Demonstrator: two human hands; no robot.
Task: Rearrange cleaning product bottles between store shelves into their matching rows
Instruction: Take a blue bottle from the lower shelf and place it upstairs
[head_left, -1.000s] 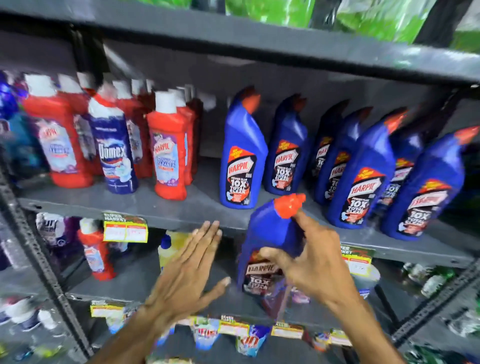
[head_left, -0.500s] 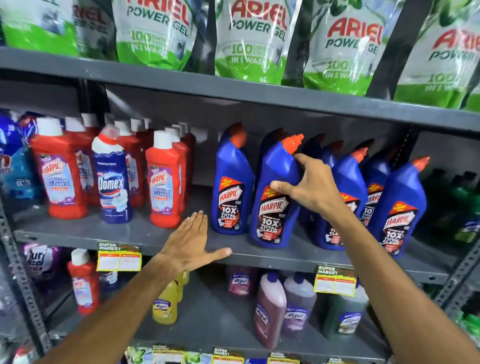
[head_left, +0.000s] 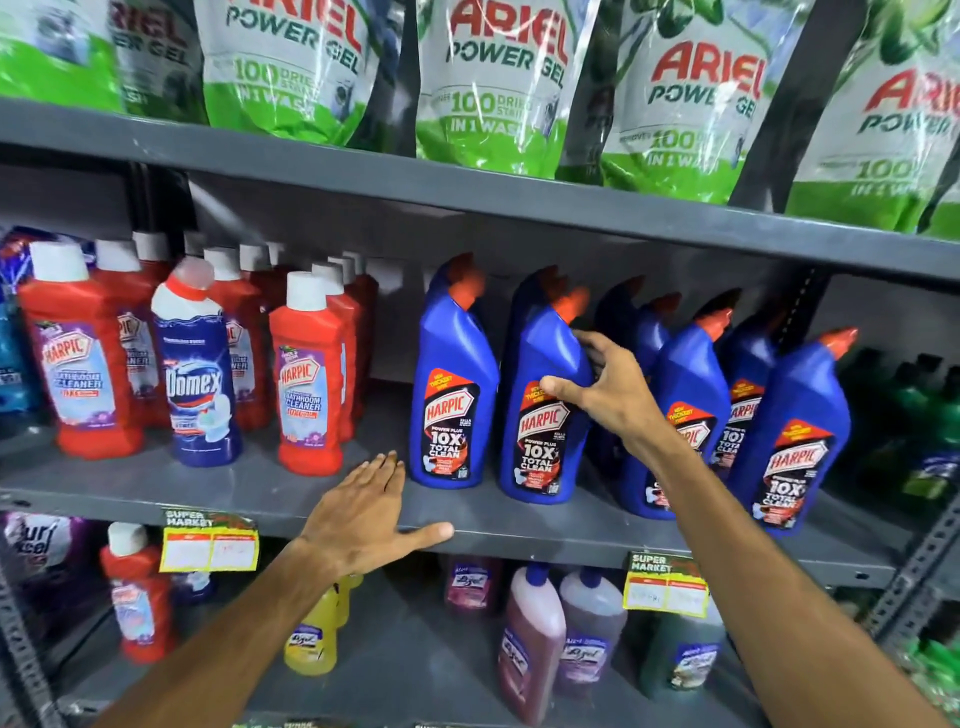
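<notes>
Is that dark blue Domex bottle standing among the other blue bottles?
No, the Domex bottle stands among the red Harpic bottles, left of the blue Harpic bottles.

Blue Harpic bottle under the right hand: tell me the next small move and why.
Probably let go and draw the right hand back. The blue Harpic bottle stands upright on the middle shelf, in the front row beside a matching one. The left hand lies flat on the shelf edge, holding nothing.
</notes>
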